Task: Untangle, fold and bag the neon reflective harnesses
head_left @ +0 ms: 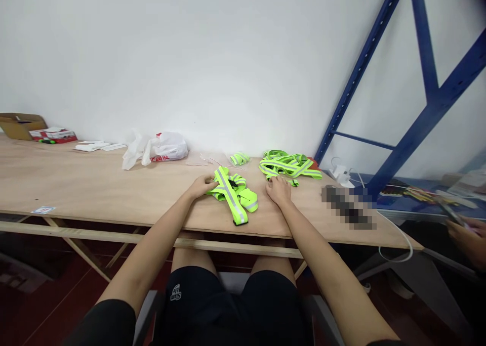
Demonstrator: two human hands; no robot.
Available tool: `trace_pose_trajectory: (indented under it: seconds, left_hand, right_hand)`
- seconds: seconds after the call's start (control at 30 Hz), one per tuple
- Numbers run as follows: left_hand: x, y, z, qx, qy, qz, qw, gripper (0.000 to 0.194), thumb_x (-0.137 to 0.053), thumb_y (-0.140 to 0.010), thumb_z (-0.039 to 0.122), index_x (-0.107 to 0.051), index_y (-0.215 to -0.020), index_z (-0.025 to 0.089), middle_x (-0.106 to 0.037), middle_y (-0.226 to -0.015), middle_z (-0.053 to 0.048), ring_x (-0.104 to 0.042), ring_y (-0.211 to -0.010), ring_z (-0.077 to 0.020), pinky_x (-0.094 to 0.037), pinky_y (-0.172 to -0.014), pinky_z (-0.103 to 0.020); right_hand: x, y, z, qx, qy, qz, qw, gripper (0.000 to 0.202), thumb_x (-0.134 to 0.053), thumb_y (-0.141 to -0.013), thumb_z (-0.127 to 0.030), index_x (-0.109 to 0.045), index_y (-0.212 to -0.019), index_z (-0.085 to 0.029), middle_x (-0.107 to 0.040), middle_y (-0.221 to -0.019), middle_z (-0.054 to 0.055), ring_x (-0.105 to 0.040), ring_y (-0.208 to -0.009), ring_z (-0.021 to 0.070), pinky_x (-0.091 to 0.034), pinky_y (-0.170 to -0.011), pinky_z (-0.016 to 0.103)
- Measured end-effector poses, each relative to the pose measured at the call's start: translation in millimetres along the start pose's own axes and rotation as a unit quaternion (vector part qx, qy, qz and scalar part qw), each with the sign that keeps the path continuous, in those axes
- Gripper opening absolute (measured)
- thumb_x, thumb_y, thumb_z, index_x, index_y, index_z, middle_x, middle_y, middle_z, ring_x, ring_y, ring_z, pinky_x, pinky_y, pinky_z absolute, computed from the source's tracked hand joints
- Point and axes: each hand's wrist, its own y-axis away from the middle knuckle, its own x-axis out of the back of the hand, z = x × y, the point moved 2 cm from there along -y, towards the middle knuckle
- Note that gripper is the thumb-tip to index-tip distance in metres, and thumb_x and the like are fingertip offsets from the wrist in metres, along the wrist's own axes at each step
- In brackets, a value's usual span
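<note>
A loose bundle of neon yellow-green reflective strap (231, 194) with black buckles lies on the wooden table in front of me. My left hand (202, 186) rests at the bundle's left side, its fingertips touching the strap. To the right, my right hand (279, 189) lies on the table with fingers slightly curled and nothing visible in it. Just beyond its fingertips is a larger tangled pile of the same strap (290, 164). A small wrapped piece of strap (239, 158) sits near the wall between the two.
On the wooden table (94, 184) are a white plastic bag (170, 146), white papers (93, 146) and a cardboard box (23, 126) at the far left. A blue metal frame (429, 118), a white cable (398, 260) and another person's hand (469, 237) are at right.
</note>
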Motion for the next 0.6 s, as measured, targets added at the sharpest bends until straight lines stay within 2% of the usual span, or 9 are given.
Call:
trace_pose_trajectory:
  seconds: [0.17, 0.33, 0.4, 0.47, 0.53, 0.6]
  left_hand:
    - [-6.3, 1.0, 7.6, 0.012, 0.030, 0.025, 0.999, 0.051, -0.065, -0.078, 0.060, -0.069, -0.097, 0.013, -0.071, -0.078, -0.005, -0.064, -0.069, -0.0196, -0.045, -0.060, -0.026]
    - [-16.0, -2.8, 9.8, 0.008, 0.046, 0.025, 0.999, 0.048, -0.059, -0.082, 0.056, -0.070, -0.096, 0.011, -0.073, -0.087, -0.007, -0.066, -0.077, -0.0218, -0.050, -0.066, -0.029]
    - [-19.6, -3.5, 9.9, 0.004, 0.040, 0.023, 0.999, 0.046, -0.059, -0.083, 0.055, -0.069, -0.096, 0.012, -0.073, -0.088, -0.007, -0.066, -0.080, -0.0226, -0.050, -0.069, -0.030]
    - [-24.4, -3.0, 11.2, 0.000, 0.033, 0.015, 0.999, 0.046, -0.059, -0.084, 0.053, -0.069, -0.101, 0.012, -0.072, -0.087, -0.007, -0.066, -0.080, -0.0231, -0.051, -0.070, -0.031]
    - [-30.9, -1.6, 14.0, -0.007, 0.028, -0.003, 1.000, 0.048, -0.061, -0.083, 0.052, -0.066, -0.110, 0.011, -0.073, -0.087, -0.007, -0.067, -0.079, -0.0240, -0.051, -0.070, -0.032]
    - [-38.0, 0.3, 18.0, -0.021, 0.025, -0.022, 0.999, 0.053, -0.067, -0.080, 0.048, -0.063, -0.120, 0.012, -0.073, -0.097, -0.008, -0.068, -0.086, -0.0259, -0.052, -0.075, -0.034]
  right_hand:
    - [1.4, 6.4, -28.5, 0.117, -0.088, -0.004, 0.989, 0.020, -0.048, -0.095, -0.032, -0.065, -0.091, -0.022, -0.070, -0.095, 0.006, -0.062, -0.091, 0.0205, -0.042, -0.077, 0.029]
    - [6.8, 12.3, -50.9, 0.179, -0.168, 0.002, 0.969, 0.023, -0.048, -0.096, -0.036, -0.066, -0.098, -0.022, -0.071, -0.095, 0.005, -0.064, -0.087, 0.0192, -0.045, -0.076, 0.028]
    - [7.5, 13.0, -53.8, 0.189, -0.229, -0.012, 0.955, 0.024, -0.054, -0.093, -0.039, -0.065, -0.106, -0.022, -0.070, -0.098, 0.006, -0.064, -0.089, 0.0199, -0.047, -0.078, 0.030]
    - [6.1, 13.7, -55.4, 0.193, -0.282, -0.043, 0.939, 0.035, -0.064, -0.087, -0.041, -0.063, -0.116, -0.022, -0.070, -0.106, 0.006, -0.065, -0.091, 0.0210, -0.050, -0.081, 0.032]
    - [3.5, 14.9, -57.7, 0.205, -0.299, -0.080, 0.929, 0.048, -0.070, -0.081, -0.039, -0.060, -0.126, -0.023, -0.068, -0.118, 0.007, -0.065, -0.098, 0.0220, -0.051, -0.085, 0.035]
    - [1.7, 16.9, -61.0, 0.225, -0.291, -0.108, 0.923, 0.056, -0.071, -0.078, -0.035, -0.058, -0.132, -0.024, -0.065, -0.127, 0.008, -0.063, -0.108, 0.0237, -0.050, -0.092, 0.037]
